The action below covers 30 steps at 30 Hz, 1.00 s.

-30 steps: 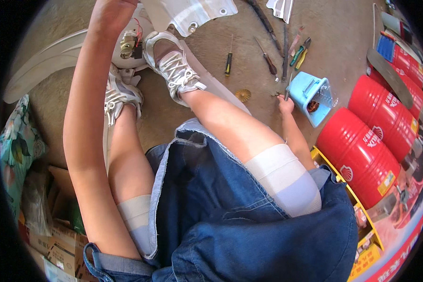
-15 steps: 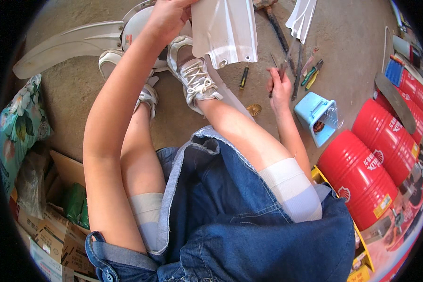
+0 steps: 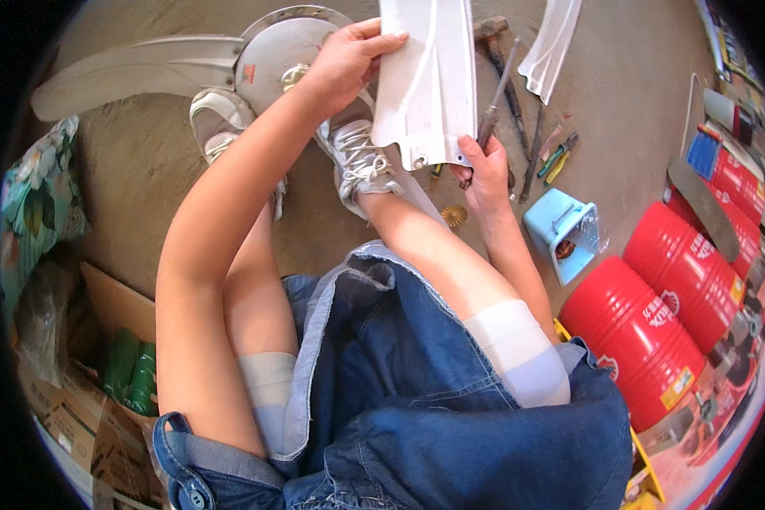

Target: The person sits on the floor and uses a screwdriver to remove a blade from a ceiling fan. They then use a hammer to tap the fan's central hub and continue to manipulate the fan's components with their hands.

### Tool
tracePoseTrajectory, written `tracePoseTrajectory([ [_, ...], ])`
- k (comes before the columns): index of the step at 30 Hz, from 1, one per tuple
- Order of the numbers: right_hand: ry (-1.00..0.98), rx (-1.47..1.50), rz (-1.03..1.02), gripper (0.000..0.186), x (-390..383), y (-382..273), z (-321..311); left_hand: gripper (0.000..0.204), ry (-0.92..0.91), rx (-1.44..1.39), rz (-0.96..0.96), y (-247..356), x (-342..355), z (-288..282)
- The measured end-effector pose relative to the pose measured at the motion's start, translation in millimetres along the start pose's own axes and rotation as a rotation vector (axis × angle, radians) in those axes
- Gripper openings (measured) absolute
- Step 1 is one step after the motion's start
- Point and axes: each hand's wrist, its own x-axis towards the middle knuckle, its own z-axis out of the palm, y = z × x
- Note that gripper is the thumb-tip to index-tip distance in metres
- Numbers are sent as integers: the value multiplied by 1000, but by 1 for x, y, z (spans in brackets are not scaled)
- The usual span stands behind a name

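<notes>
A white fan blade (image 3: 431, 85) is held up in front of me, its holed end toward me. My left hand (image 3: 348, 68) grips its left edge, thumb on the face and fingers behind. My right hand (image 3: 487, 174) is closed around a screwdriver (image 3: 488, 126), its shaft pointing up and away. The right thumb and fingers are at the blade's lower right corner, touching it by the look of it. Beyond my shoes lies a round white fan motor (image 3: 268, 64), with another blade (image 3: 136, 72) reaching left from it.
A loose white blade (image 3: 552, 47), a hammer (image 3: 490, 28) and green-yellow pliers (image 3: 561, 157) lie on the floor at right. Nearer are a fluted gold disc (image 3: 455, 216) and a light-blue basket (image 3: 552, 212). Red drums (image 3: 629, 327) line the right; an open cardboard box (image 3: 119, 297) is at left.
The blade has come nearer and to the right in my left hand. My right hand, with the screwdriver, has moved left to the blade's end.
</notes>
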Motion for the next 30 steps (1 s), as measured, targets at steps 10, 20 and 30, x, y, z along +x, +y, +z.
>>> tracePoseTrajectory([
  [10,27,60,-90,20,-17,-4,11,24,63,30,-37,4,-7,4],
  [20,383,40,67,25,-28,20,26,23,111,-62,142,-11,4,10],
  [30,369,-94,80,23,-16,19,38,21,137,-88,186,-17,8,14],
])
